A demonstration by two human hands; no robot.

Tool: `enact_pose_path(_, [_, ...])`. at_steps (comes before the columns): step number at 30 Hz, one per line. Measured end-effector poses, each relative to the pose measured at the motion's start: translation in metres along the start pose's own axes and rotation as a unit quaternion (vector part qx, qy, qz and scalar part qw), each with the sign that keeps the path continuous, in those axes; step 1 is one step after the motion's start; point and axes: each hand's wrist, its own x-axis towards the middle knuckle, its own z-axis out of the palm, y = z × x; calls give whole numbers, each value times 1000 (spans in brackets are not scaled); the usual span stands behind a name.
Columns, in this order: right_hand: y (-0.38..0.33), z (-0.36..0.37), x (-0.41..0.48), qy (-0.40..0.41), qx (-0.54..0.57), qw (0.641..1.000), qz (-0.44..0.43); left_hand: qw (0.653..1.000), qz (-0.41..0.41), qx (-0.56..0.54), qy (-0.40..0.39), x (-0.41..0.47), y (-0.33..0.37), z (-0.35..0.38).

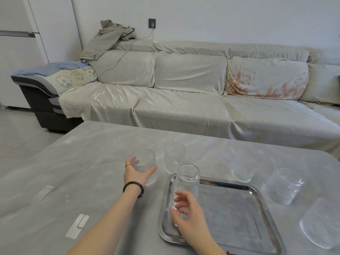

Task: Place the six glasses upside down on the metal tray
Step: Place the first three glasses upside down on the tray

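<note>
A shiny metal tray (232,216) lies on the grey table in front of me. One ribbed clear glass (188,178) stands at the tray's far left corner, and my right hand (189,216) wraps its lower part. My left hand (137,173), wearing a bead bracelet and a ring, grips a second glass (144,161), tilted just left of the tray. A third glass (174,156) stands upright behind the tray. Three more glasses sit to the right: one (243,171) beyond the tray's far edge, one (283,186) beside its right rim, one (320,223) nearest me.
The grey-covered table (92,162) carries white tape marks (77,226) on its left side. A long sofa (184,100) draped in pale fabric stands right behind the table. Bare floor shows at the left.
</note>
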Motion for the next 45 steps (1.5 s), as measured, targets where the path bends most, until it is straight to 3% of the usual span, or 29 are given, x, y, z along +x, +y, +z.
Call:
enact_pose_path(4, [-9,11,8,-12,129,989,77,990,-49,-128,17,-31,-4,-11])
enact_pose_path(9, [-21,23,4,-20,237,964,118,938,-145,-298,-105,-82,-1,-17])
enact_pose_path(14, [-28,1,-9,41,201,973,109,858,-265,-352,-264,-123,5,-8])
enact_pose_path(17, [-32,-30,-15,84,165,978,98,870,-286,-270,-296,-137,3,4])
enact_pose_path(21, [-35,-73,-21,129,41,989,60,912,-237,-108,-316,-160,8,27])
enact_pose_path(25, [-32,-104,-22,136,-39,989,31,944,-122,13,-305,-183,17,49])
enact_pose_path(31, [-17,-119,-16,143,-112,983,24,922,90,138,-350,-196,19,82])
enact_pose_path(39, [-5,-116,9,100,-119,987,41,932,105,142,-316,-162,16,106])
enact_pose_path(45, [24,-116,8,109,-17,990,83,934,93,148,-311,-151,5,116])
